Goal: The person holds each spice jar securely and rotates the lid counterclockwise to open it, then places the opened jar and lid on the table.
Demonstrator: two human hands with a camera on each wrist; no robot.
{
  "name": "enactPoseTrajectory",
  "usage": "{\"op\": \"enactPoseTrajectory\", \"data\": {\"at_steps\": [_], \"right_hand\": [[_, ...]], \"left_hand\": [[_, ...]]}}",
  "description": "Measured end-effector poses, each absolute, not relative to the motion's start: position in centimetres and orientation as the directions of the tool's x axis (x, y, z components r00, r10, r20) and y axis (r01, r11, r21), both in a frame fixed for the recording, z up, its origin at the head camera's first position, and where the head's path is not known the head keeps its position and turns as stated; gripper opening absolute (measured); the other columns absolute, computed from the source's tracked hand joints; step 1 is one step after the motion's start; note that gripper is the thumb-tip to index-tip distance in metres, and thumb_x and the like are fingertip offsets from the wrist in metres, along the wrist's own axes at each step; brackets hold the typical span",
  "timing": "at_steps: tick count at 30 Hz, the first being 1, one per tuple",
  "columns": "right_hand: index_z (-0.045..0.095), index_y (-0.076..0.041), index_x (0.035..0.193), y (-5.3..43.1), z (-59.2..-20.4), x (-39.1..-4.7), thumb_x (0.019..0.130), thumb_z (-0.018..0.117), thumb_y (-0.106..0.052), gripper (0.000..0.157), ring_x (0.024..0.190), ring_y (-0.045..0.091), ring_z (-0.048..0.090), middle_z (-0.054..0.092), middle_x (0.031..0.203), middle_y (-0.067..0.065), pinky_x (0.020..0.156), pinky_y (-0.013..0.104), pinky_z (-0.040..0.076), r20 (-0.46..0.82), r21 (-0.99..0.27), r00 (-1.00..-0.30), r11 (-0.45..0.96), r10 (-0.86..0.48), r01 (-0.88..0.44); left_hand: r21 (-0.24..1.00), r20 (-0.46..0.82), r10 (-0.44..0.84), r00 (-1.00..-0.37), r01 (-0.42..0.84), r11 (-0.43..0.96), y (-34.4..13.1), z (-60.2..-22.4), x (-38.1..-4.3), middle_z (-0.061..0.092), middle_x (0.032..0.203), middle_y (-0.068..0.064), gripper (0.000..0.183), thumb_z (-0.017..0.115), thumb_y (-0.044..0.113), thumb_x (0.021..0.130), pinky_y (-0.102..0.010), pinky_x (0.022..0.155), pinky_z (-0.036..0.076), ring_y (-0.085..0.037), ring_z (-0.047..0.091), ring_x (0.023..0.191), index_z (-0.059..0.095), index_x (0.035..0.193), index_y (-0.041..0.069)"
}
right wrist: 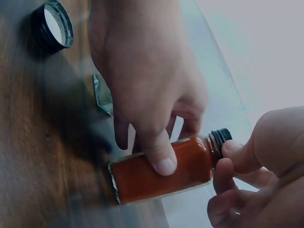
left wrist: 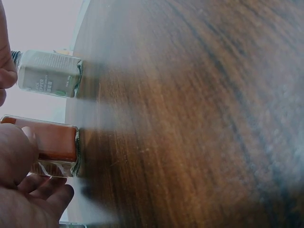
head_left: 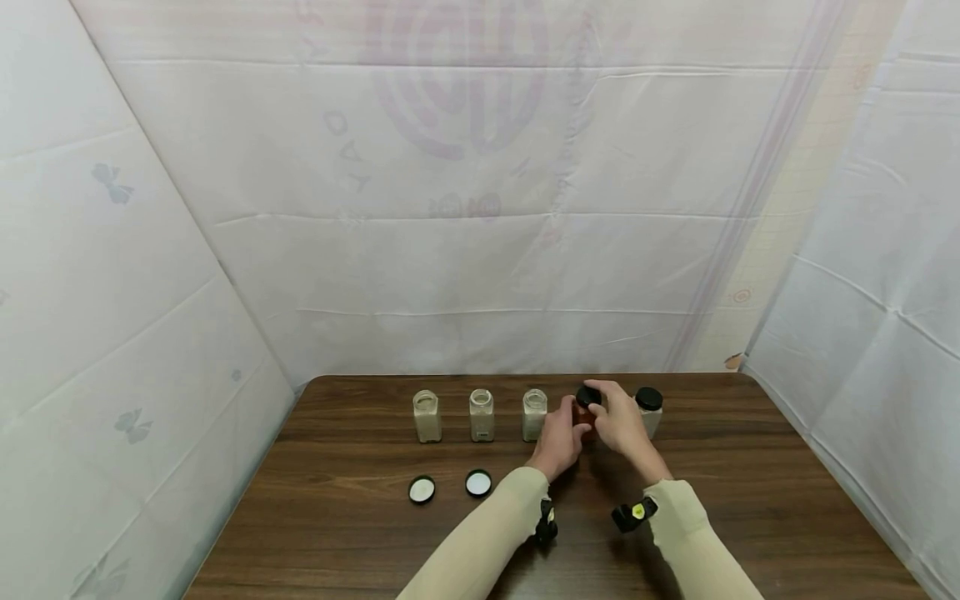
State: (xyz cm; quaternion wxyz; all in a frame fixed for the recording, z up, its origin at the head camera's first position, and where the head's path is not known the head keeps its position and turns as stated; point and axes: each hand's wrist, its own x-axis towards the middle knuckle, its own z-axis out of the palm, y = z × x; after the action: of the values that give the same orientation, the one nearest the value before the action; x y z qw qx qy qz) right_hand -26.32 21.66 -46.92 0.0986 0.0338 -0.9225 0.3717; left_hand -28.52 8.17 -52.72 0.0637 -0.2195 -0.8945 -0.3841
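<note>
The left hand (head_left: 557, 442) has its fingers curled round the body of a square glass jar (right wrist: 133, 179) filled most of the way with orange-red contents; the right hand (head_left: 621, 421) pinches the black cap (right wrist: 221, 137) at its neck. That jar is upright, between 3 uncapped jars and 1 capped jar (head_left: 649, 410), which is just beside the right hand and has pale contents. Of the 3 uncapped jars, the leftmost (head_left: 427, 419) holds something beige, the middle jar (head_left: 482, 418) something pale, and the nearest to the left hand (head_left: 534, 419) something whitish. On the table (head_left: 337, 525), 2 loose lids, the left lid (head_left: 422, 489) and right lid (head_left: 478, 482), show their white undersides.
</note>
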Motion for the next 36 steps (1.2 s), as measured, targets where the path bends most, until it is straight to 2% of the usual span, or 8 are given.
{"op": "enactPoseTrajectory", "data": {"at_steps": [7, 11, 17, 28, 31, 32, 34, 36], "right_hand": [[0.051, -0.001, 0.147, 22.18, -46.73, -26.39, 0.101, 0.064, -0.006, 0.048, 0.135, 0.049, 0.047, 0.048, 0.149, 0.029, 0.108, 0.066, 0.037, 0.196, -0.69, -0.98, 0.704, -0.038, -0.165], [0.056, 0.001, 0.141, 22.01, -46.83, -26.31, 0.097, 0.073, -0.015, 0.049, 0.129, 0.046, 0.053, 0.055, 0.14, 0.028, 0.105, 0.063, 0.042, 0.24, -0.698, -0.97, 0.698, 0.019, -0.159], [0.062, 0.004, 0.127, 21.53, -47.22, -26.28, 0.09, 0.082, -0.022, 0.05, 0.109, 0.043, 0.061, 0.062, 0.122, 0.026, 0.093, 0.057, 0.048, 0.267, -0.717, -0.953, 0.69, 0.142, -0.098], [0.066, 0.003, 0.126, 21.23, -47.49, -26.07, 0.091, 0.081, -0.018, 0.044, 0.11, 0.043, 0.062, 0.063, 0.123, 0.025, 0.09, 0.055, 0.05, 0.297, -0.734, -0.938, 0.672, 0.179, -0.104], [0.065, 0.001, 0.132, 21.27, -47.53, -25.99, 0.094, 0.076, -0.012, 0.042, 0.094, 0.039, 0.066, 0.061, 0.131, 0.026, 0.085, 0.053, 0.052, 0.291, -0.726, -0.946, 0.677, 0.146, -0.118], [0.065, 0.0, 0.134, 21.29, -47.54, -26.0, 0.095, 0.074, -0.01, 0.041, 0.088, 0.036, 0.065, 0.06, 0.135, 0.026, 0.089, 0.055, 0.051, 0.286, -0.721, -0.949, 0.682, 0.133, -0.122], [0.062, -0.002, 0.139, 21.35, -47.52, -26.06, 0.097, 0.069, -0.005, 0.042, 0.069, 0.03, 0.06, 0.056, 0.142, 0.026, 0.099, 0.058, 0.045, 0.271, -0.716, -0.957, 0.686, 0.099, -0.132], [0.06, -0.004, 0.142, 21.38, -47.48, -26.14, 0.099, 0.064, -0.001, 0.044, 0.056, 0.023, 0.048, 0.053, 0.146, 0.026, 0.095, 0.055, 0.046, 0.253, -0.715, -0.965, 0.686, 0.069, -0.138]], "left_hand": [[0.649, 0.28, 0.343, -0.897, 0.44, 0.621, 8.13, -52.75, -28.55, 0.069, 0.103, -0.007, 0.031, 0.065, 0.016, 0.103, -0.029, 0.073, 0.054, -0.02, 0.069, 0.089, 0.051, 0.129, 0.006], [0.663, 0.26, 0.34, -0.904, 0.423, 0.618, 8.18, -52.7, -28.55, 0.07, 0.113, -0.012, 0.037, 0.064, 0.017, 0.103, -0.03, 0.076, 0.056, -0.021, 0.07, 0.094, 0.049, 0.135, 0.005], [0.676, 0.239, 0.335, -0.911, 0.404, 0.616, 8.23, -52.5, -28.4, 0.07, 0.12, -0.015, 0.043, 0.064, 0.019, 0.103, -0.033, 0.08, 0.057, -0.023, 0.071, 0.099, 0.048, 0.141, 0.005], [0.671, 0.246, 0.332, -0.911, 0.407, 0.62, 8.28, -52.49, -28.41, 0.07, 0.117, -0.013, 0.039, 0.064, 0.017, 0.103, -0.032, 0.08, 0.056, -0.021, 0.07, 0.098, 0.049, 0.137, 0.006], [0.669, 0.253, 0.338, -0.906, 0.416, 0.615, 8.23, -52.58, -28.5, 0.069, 0.11, -0.011, 0.036, 0.064, 0.017, 0.103, -0.029, 0.076, 0.055, -0.02, 0.07, 0.091, 0.05, 0.135, 0.007], [0.665, 0.255, 0.341, -0.905, 0.42, 0.617, 8.2, -52.6, -28.52, 0.069, 0.109, -0.01, 0.035, 0.063, 0.017, 0.104, -0.029, 0.075, 0.054, -0.02, 0.069, 0.09, 0.049, 0.134, 0.007], [0.656, 0.265, 0.345, -0.9, 0.431, 0.62, 8.16, -52.65, -28.53, 0.069, 0.106, -0.009, 0.035, 0.063, 0.017, 0.104, -0.029, 0.073, 0.054, -0.02, 0.069, 0.088, 0.049, 0.134, 0.006], [0.644, 0.272, 0.348, -0.897, 0.438, 0.627, 8.16, -52.67, -28.53, 0.069, 0.105, -0.009, 0.035, 0.062, 0.017, 0.104, -0.029, 0.073, 0.055, -0.021, 0.07, 0.089, 0.049, 0.134, 0.006]]}}
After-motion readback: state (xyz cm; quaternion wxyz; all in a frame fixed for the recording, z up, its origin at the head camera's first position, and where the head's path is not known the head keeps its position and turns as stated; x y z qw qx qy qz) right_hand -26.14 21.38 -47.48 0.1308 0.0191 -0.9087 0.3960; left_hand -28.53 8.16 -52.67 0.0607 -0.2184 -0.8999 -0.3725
